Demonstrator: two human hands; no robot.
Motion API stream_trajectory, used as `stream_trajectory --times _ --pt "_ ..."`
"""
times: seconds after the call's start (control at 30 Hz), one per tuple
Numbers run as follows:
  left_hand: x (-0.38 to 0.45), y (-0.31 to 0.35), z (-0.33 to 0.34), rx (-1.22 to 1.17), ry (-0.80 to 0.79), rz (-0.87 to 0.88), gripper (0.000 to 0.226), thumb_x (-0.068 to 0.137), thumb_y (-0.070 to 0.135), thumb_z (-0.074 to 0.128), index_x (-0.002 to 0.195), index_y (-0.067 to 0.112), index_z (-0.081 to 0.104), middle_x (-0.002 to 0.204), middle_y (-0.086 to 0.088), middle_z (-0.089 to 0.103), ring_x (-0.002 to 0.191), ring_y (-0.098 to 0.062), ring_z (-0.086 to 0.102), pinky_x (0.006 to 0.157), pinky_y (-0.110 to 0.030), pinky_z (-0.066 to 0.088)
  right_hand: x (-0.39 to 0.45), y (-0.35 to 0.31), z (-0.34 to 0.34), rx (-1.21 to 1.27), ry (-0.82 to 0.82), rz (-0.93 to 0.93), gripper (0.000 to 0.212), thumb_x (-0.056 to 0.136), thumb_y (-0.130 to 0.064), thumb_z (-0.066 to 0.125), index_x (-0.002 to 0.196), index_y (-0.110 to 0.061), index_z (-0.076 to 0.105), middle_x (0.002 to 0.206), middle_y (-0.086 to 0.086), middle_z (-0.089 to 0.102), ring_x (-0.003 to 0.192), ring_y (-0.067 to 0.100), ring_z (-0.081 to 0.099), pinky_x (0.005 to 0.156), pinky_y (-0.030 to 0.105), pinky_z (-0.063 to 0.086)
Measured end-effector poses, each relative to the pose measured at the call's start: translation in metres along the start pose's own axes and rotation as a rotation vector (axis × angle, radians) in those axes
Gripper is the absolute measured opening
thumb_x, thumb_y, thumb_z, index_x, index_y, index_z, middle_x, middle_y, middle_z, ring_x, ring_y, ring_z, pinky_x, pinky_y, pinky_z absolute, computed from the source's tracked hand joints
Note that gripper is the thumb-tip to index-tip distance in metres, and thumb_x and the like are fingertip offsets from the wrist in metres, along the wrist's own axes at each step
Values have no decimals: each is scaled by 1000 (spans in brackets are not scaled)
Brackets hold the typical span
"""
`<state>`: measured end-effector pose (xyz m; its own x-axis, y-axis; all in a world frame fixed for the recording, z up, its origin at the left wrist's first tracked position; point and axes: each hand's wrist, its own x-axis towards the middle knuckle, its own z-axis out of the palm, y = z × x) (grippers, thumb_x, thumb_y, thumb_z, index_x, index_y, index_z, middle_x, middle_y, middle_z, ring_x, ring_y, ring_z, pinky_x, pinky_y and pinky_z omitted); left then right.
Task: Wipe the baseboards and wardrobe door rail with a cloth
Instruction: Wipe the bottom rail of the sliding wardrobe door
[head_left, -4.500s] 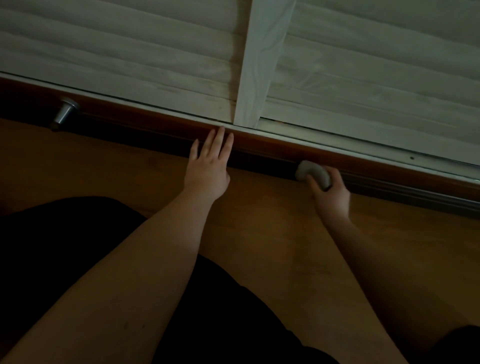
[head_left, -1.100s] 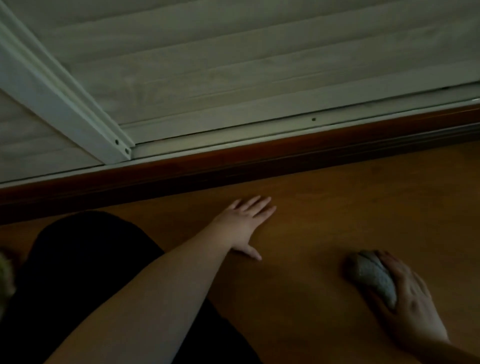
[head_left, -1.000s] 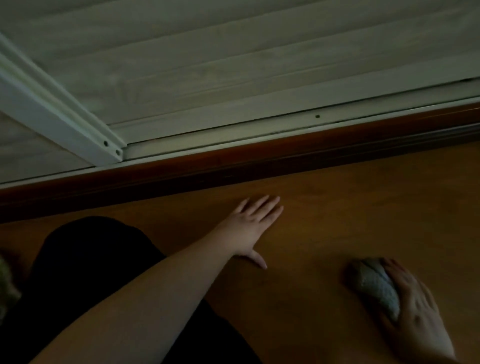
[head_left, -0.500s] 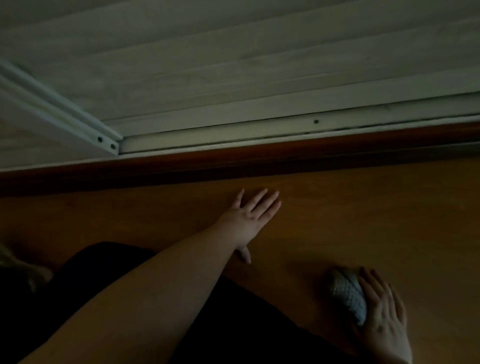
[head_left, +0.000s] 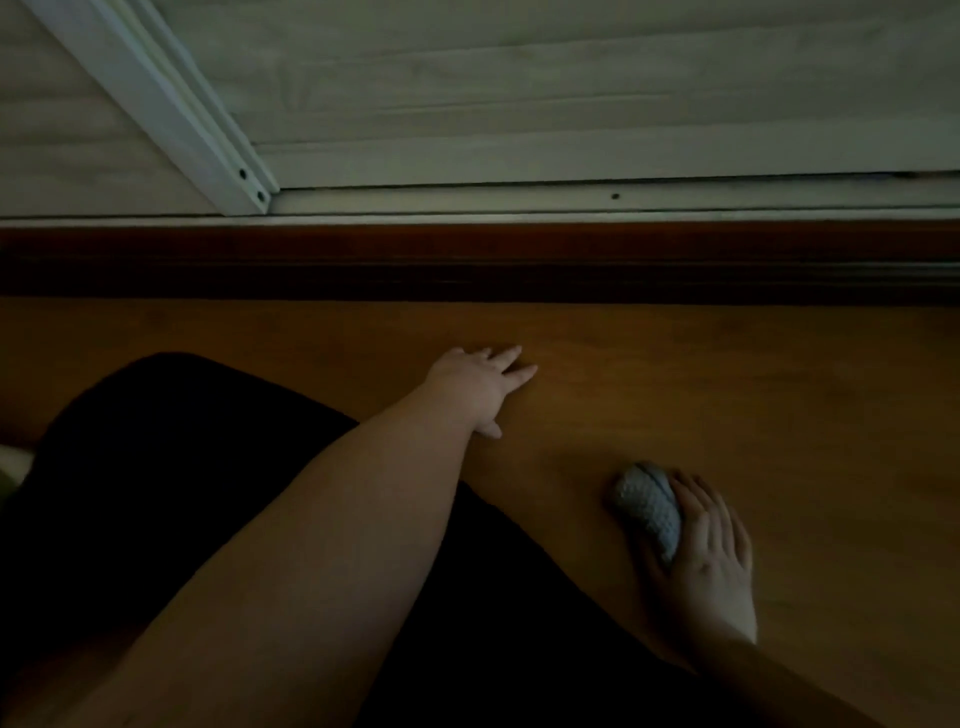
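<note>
- The cloth (head_left: 649, 506), a small grey textured wad, lies on the wooden floor (head_left: 727, 395), well short of the surfaces it is meant for.
- The right hand (head_left: 701, 551) rests over it, with the fingers (head_left: 698, 501) laid along its right side and the thumb apparently tucked under its near edge; they look lightly wrapped round the wad, gripping rather than pressing it flat.
- The left hand (head_left: 475, 387) lies palm down on the floor nearer the wardrobe, its fingers straight and slightly spread, holding nothing; it reads as a prop for the body.
- The dark reddish-brown baseboard (head_left: 519, 260) runs across the whole view, apart from both hands; in this dim light I cannot tell whether it is clean or dusty.
- Above it, the pale metal door rail (head_left: 571, 200) shows with a small dark hole in it; its state is likewise unreadable.
- The white sliding wardrobe door (head_left: 519, 78) stands above the rail, and the edge of a second door's frame (head_left: 171, 104) crosses at upper left.
- Judged from this view alone, no wiping is under way: the cloth is off both surfaces, so this looks like a pause or a shift of position.
- What is left cannot be measured; the cloth at least has to go back up to the baseboard or rail for any further stroke.
- A dark-clothed knee (head_left: 156, 467) fills the lower left.
</note>
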<state>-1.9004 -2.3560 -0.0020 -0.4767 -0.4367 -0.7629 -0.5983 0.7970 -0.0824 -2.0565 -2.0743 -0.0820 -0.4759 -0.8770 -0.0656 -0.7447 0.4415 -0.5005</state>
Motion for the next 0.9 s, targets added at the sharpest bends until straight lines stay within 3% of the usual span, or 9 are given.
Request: stream_trajectory --times 0.1,0.2,0.37,0.43,0.57,0.67,0.77,0.9 --pt "-4 4 -1 -25 2 38 88 97 50 56 155 42 -9 166 5 -12 153 -26 3 120 -51 13 1 -6 -2 23 9 0 63 90 -41 63 145 -16 41 149 4 45 142 21 34 118 42 20" --pt "-10 -11 -7 -104 16 0 86 98 52 53 155 42 -10 167 4 -9 153 -27 4 120 -51 15 26 -21 -4 140 -54 12 62 89 -37 68 143 -18 44 133 6 54 123 21 47 107 43 36" --pt "-23 -56 -11 -256 85 -204 85 98 53 53 157 39 -7 167 4 -7 153 -28 3 119 -51 16 119 -94 20 306 -133 -84 60 91 -41 66 143 -21 43 130 0 53 118 15 52 95 26 40" --pt "-26 -67 -14 -305 258 -293 78 99 47 52 159 32 4 167 -1 2 152 -28 8 119 -50 18 157 -127 39 317 -150 -147 62 90 -43 66 143 -20 43 134 2 53 121 16 51 95 23 38" --pt "-27 -81 -17 -351 820 -434 56 95 27 59 146 18 37 152 -11 35 141 -30 32 112 -45 30 209 -174 73 314 -128 -194 62 87 -49 65 137 -19 44 131 4 56 117 20 55 89 23 40" --pt "-21 -82 -15 -381 943 -437 72 92 23 61 153 19 24 162 -10 20 150 -28 15 120 -45 19 222 -186 88 323 -97 -172 58 86 -49 66 131 -19 45 126 4 56 112 21 57 86 25 43" --pt "-9 -78 -11 -364 822 -416 88 95 29 59 159 23 -2 167 -4 -6 153 -23 -4 124 -44 4 223 -177 90 319 -50 -174 52 86 -45 67 127 -20 46 122 2 56 111 18 55 85 26 45" --pt "-2 -80 -8 -355 795 -423 94 96 29 59 158 25 -11 166 -1 -17 153 -21 -10 124 -45 1 223 -147 73 307 -7 -146 49 87 -40 69 126 -20 48 122 0 56 112 16 54 89 27 47"
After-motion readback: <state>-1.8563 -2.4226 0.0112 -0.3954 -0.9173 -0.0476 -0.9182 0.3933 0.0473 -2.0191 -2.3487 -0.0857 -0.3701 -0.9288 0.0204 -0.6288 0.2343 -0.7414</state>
